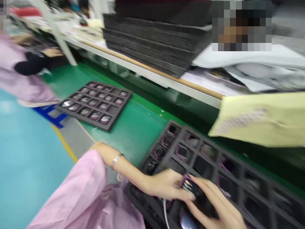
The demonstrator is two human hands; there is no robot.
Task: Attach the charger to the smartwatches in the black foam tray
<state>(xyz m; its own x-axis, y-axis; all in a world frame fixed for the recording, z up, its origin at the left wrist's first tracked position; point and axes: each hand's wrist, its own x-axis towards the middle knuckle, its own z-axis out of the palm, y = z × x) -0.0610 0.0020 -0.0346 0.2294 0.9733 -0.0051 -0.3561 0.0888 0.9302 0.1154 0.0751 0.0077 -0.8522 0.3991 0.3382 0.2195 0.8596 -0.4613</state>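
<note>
Left hand (166,185) and right hand (220,205) meet at near right; fingers of both grasping dark purple-edged device (193,190), motion-blurred. Device held above dark compartment tray (203,167), similar purple-edged pieces in several slots. White cable (165,212) hanging just below left hand. Second tray (113,109), partly filled, lying farther left on green tabletop (126,136). Yellow sheet (262,119) at right, by shelf edge (152,70). Co-worker's hand (51,52) at far left; finger state cannot be told.
</note>
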